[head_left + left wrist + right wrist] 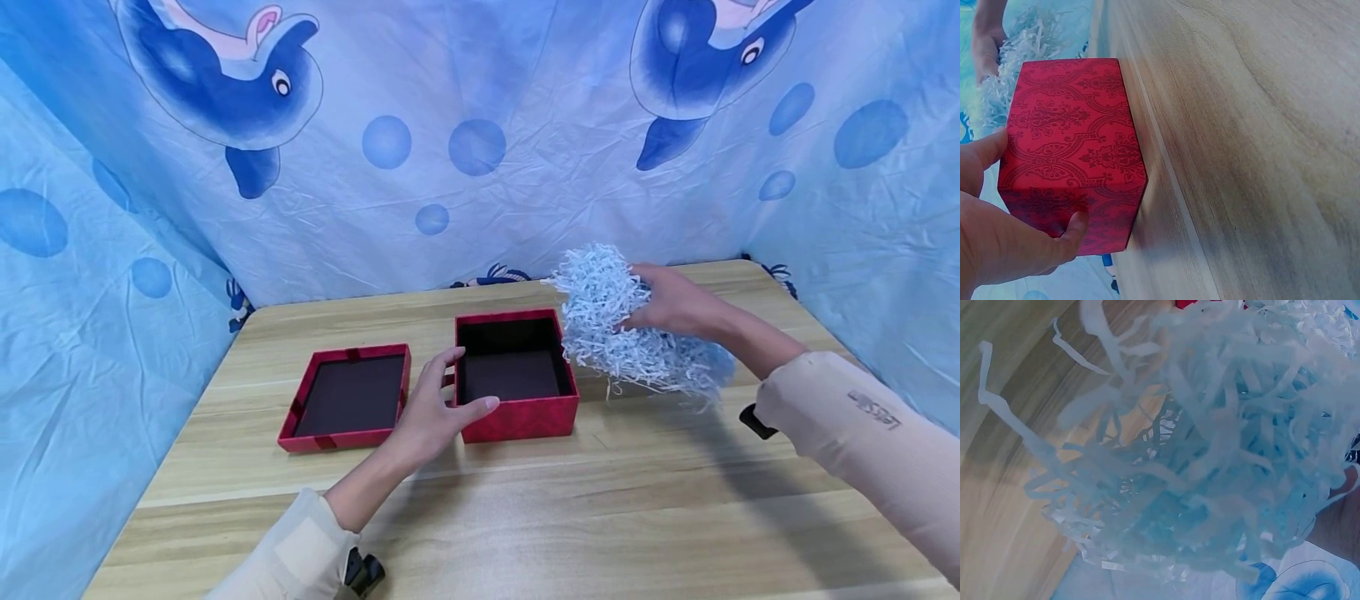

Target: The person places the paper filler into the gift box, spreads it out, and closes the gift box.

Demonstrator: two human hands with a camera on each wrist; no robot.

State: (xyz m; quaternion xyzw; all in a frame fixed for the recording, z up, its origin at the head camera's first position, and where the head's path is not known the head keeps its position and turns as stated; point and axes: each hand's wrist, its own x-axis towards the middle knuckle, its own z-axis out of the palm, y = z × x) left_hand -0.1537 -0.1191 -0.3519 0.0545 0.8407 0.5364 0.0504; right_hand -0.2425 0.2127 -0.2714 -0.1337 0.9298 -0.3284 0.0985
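Light wood-grain table [600, 517], open red box [521, 419] on it, shallow red lid [348, 396] lying nearby, hollow side up

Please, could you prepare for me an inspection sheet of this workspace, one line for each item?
Surface: wood-grain table.
Job's things: red box, open and upright, bare bottom visible; shallow red tray, likely its lid, lies left of it, inside up; pale blue shredded paper is right of the box.
Clutter: dark blue bunched trim at the table's back edge, material unclear.
Left hand: spread at the box's near left corner.
Right hand: grips the shredded paper.
Cables: nothing seen.
Surroundings: blue fabric backdrop with printed dolphins.
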